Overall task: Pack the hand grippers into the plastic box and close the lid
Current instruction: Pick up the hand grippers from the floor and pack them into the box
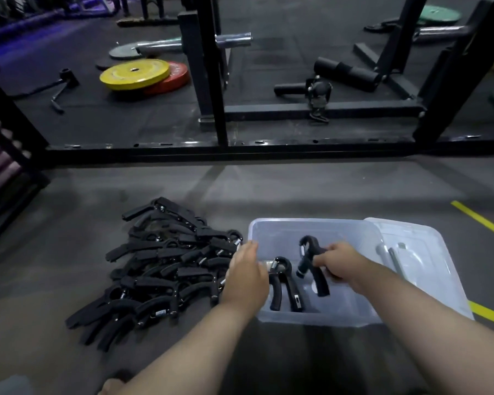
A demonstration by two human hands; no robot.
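Observation:
A clear plastic box (311, 225) stands open on the grey floor, lower right of the head view. My right hand (338, 262) is shut on a black hand gripper (311, 249) and holds it inside the box. Another black hand gripper (283, 283) lies at the box's left side, beside my left hand (246, 273). My left hand hovers over the box's left wall, palm down, fingers loosely together; whether it touches that gripper is hidden. A heap of several black hand grippers (160, 266) lies on the floor to the left of the box.
The clear lid (419, 252) lies against the box's right side. Yellow floor tape (479, 220) runs at the right. A black rack base (211, 146) crosses the floor beyond, with yellow and red weight plates (137, 74) and foam rollers (345, 71) behind it.

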